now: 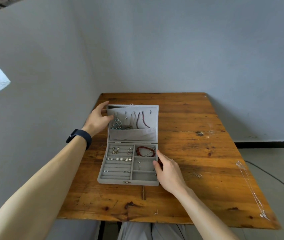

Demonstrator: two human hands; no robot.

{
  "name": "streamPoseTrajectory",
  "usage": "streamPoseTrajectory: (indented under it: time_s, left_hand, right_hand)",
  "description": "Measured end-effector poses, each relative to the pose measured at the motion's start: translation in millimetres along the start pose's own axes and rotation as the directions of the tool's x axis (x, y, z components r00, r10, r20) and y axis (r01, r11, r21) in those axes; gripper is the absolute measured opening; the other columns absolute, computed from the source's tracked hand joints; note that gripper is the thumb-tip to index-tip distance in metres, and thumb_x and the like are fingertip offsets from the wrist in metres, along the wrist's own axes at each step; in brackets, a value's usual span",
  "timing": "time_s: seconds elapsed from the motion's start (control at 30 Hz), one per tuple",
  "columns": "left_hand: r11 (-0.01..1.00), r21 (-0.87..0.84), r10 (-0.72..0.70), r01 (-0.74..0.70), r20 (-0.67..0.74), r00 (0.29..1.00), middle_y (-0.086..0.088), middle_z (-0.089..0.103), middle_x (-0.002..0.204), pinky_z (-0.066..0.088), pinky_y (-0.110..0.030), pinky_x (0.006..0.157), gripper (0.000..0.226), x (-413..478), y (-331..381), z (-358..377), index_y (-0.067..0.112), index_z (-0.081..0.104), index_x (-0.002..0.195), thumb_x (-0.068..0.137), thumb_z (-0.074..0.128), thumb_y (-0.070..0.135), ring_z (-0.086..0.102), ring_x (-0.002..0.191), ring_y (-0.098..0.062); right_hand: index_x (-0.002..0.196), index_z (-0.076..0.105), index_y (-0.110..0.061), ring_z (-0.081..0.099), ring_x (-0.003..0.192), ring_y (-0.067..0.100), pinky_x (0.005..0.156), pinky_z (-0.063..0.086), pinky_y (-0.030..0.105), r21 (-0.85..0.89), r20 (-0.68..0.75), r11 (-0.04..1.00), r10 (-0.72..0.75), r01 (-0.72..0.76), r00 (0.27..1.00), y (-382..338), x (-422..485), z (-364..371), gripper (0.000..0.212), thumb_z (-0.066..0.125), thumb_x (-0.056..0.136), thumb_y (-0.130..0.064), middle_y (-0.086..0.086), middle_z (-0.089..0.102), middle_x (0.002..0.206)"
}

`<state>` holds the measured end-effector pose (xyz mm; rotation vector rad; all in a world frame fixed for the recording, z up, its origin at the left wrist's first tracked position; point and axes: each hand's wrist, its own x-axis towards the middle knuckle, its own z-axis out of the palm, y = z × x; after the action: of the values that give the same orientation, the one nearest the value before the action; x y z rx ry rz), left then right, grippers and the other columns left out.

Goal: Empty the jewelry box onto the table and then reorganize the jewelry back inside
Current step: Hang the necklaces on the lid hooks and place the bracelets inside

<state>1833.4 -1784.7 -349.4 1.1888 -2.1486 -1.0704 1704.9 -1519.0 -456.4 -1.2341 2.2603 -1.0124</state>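
Left hand (98, 118) pinches the left edge of the lid (137, 135), thumb in front, fingers behind. The box (113, 181) sits open mid-table (198, 153), with earrings in the left slots and a red bracelet (145, 151) top right. Right hand (169, 170) has its fingers curled over the box's right wall.

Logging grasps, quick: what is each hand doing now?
Left hand: grips the lid edge.
Right hand: against jewelry box wall; grip cannot be told.
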Motion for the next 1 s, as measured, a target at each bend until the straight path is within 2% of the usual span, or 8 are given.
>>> streamPoseTrajectory:
  time_s: [0.17, 0.27, 0.4, 0.53, 0.63, 0.83, 0.9, 1.0]
  left_hand:
    - [0.976, 0.199, 0.119, -0.094, -0.118, 0.986, -0.012, 0.039, 0.153, 0.037, -0.038, 0.110, 0.061, -36.3, 16.0, 17.6, 0.025, 0.039, 0.150, 0.094, 0.062, 0.022, 0.038, 0.140, -0.030]
    - [0.960, 0.231, 0.191, -0.156, -0.139, 0.972, -0.013, 0.016, 0.164, 0.029, -0.037, 0.115, 0.059, -79.2, 25.9, 52.8, 0.027, 0.041, 0.149, 0.094, 0.062, 0.023, 0.017, 0.151, -0.030]
    - [0.953, 0.238, 0.242, -0.188, -0.220, 0.945, -0.005, -0.012, 0.167, 0.042, -0.031, 0.101, 0.065, -130.2, 28.3, 109.2, 0.030, 0.037, 0.151, 0.093, 0.064, 0.020, 0.015, 0.151, -0.030]
    - [0.941, 0.205, 0.285, -0.270, -0.044, 0.958, -0.009, 0.011, 0.166, 0.037, -0.041, 0.113, 0.051, -174.2, 40.1, 171.3, 0.029, 0.048, 0.142, 0.093, 0.061, 0.022, 0.021, 0.148, -0.026]
    - [0.876, 0.208, 0.408, -0.435, 0.160, 0.899, -0.007, 0.026, 0.162, 0.031, -0.046, 0.119, 0.050, -205.1, 56.7, 218.4, 0.029, 0.048, 0.143, 0.094, 0.058, 0.025, 0.025, 0.149, -0.026]
    - [0.755, 0.250, 0.421, -0.606, 0.524, 0.740, -0.003, 0.020, 0.166, 0.013, -0.046, 0.125, 0.056, -253.4, 78.2, 299.5, 0.025, 0.031, 0.155, 0.101, 0.044, 0.034, 0.009, 0.154, -0.022]
    - [0.720, 0.279, 0.415, -0.636, 0.561, 0.716, -0.002, 0.016, 0.167, 0.008, -0.046, 0.125, 0.056, -261.3, 69.7, 314.4, 0.024, 0.027, 0.157, 0.104, 0.036, 0.039, 0.007, 0.154, -0.021]
    - [0.658, 0.337, 0.440, -0.673, 0.554, 0.707, 0.001, 0.010, 0.167, -0.003, -0.041, 0.125, 0.057, -265.1, 60.4, 322.3, 0.025, 0.019, 0.159, 0.107, 0.023, 0.044, 0.002, 0.155, -0.019]
  right_hand:
    - [0.145, 0.047, -0.028, 0.055, 0.119, 0.005, 0.097, 0.045, 0.018, 0.105, -0.078, 0.994, 0.031, -0.023, 0.996, 1.7, -23.8, -29.0, 0.045, 0.054, 0.101, -0.034, -0.008, 0.057, 0.137]
    - [0.136, 0.054, -0.031, 0.056, 0.111, 0.000, 0.087, 0.044, 0.008, 0.133, -0.192, 0.991, 0.043, -0.017, 0.980, 15.1, -51.9, -52.1, 0.039, 0.059, 0.098, -0.031, -0.016, 0.059, 0.126]
    - [0.129, 0.060, -0.031, 0.059, 0.110, 0.001, 0.093, 0.051, 0.021, 0.177, -0.295, 0.983, 0.100, -0.048, 0.950, 47.9, -91.7, -78.5, 0.034, 0.062, 0.095, -0.031, -0.014, 0.064, 0.121]
    - [0.125, 0.063, -0.026, 0.061, 0.104, 0.006, 0.088, 0.052, 0.026, 0.099, -0.398, 0.990, 0.136, -0.105, 0.907, 80.9, -124.4, -100.0, 0.031, 0.063, 0.094, -0.027, -0.011, 0.066, 0.117]
    - [0.122, 0.064, -0.024, 0.060, 0.104, 0.016, 0.085, 0.046, 0.027, -0.036, -0.494, 0.978, 0.161, -0.205, 0.854, 104.6, -145.5, -115.1, 0.028, 0.064, 0.094, -0.024, -0.007, 0.067, 0.115]
    - [0.115, 0.067, -0.011, 0.054, 0.098, 0.036, 0.084, 0.045, 0.041, -0.205, -0.650, 0.878, 0.209, -0.433, 0.731, 153.1, -173.0, -130.2, 0.035, 0.074, 0.084, -0.025, 0.013, 0.064, 0.103]
    - [0.111, 0.068, -0.009, 0.054, 0.097, 0.038, 0.086, 0.044, 0.043, -0.193, -0.655, 0.850, 0.261, -0.491, 0.709, 161.7, -177.3, -129.0, 0.036, 0.076, 0.082, -0.029, 0.015, 0.063, 0.101]
    - [0.099, 0.072, -0.008, 0.055, 0.090, 0.038, 0.082, 0.043, 0.043, -0.191, -0.705, 0.873, 0.197, -0.449, 0.682, 164.4, -179.1, -127.3, 0.023, 0.077, 0.083, -0.024, 0.016, 0.064, 0.091]
